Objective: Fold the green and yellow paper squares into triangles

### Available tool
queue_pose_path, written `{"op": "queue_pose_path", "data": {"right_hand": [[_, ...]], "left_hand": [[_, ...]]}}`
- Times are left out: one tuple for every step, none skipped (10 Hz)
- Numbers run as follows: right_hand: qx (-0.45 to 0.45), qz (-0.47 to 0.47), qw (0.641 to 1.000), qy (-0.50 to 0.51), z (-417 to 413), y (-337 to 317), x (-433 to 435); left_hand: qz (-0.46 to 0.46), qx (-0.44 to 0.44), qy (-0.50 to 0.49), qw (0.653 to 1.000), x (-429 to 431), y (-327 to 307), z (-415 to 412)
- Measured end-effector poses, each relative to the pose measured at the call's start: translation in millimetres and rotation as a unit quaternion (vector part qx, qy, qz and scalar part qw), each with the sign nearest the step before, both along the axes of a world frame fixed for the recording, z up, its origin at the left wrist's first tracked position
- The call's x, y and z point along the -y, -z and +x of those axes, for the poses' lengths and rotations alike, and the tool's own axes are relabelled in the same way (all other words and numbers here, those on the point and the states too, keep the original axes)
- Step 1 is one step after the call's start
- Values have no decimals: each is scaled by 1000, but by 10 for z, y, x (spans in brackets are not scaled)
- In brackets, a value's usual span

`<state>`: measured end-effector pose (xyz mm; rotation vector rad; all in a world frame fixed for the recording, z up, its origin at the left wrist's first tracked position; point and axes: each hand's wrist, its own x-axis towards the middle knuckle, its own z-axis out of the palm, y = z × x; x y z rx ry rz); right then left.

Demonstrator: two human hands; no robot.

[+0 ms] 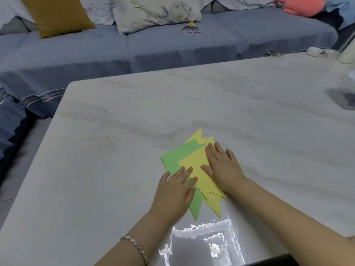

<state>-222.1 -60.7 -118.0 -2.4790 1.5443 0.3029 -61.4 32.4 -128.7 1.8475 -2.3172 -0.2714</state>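
Two hands lie flat, fingers straight, on a fanned paper pile. The left hand (176,191) presses its 7 o'clock side, over green paper (172,156). The right hand (221,166) presses its 3 o'clock side, on yellow paper (194,169), which lies on top. A bracelet (134,244) circles the left wrist. The pile rests on the table (134,112), with glare (201,244) at its 6 o'clock. At 12 o'clock stands a sofa (172,47) with a mustard cushion (55,14). The hands hide the sheets' middle. A dark blur (343,98) at 3 o'clock is unreadable, and a pale cylinder (345,54) is cut off.
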Motion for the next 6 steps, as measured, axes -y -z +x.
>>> {"op": "queue_pose_path", "data": {"right_hand": [[-6, 32, 999, -37, -98, -23, -271], [-6, 64, 997, -49, -147, -62, -390], [7, 90, 995, -42, -123, -233, -427], [-8, 94, 995, -44, -34, -435, -269], [-79, 172, 981, -43, 71, -711, -139], [-81, 194, 977, -20, 191, -1107, -9]], "left_hand": [[-1, -7, 0, 1000, 11, 16, -5], [9, -17, -9, 1000, 14, 2, 8], [30, -19, -8, 999, 29, -99, -41], [126, -19, -8, 992, 239, -327, -39], [222, -71, -35, 972, 486, -679, -56], [232, -38, -38, 971, 789, -1222, -57]]}}
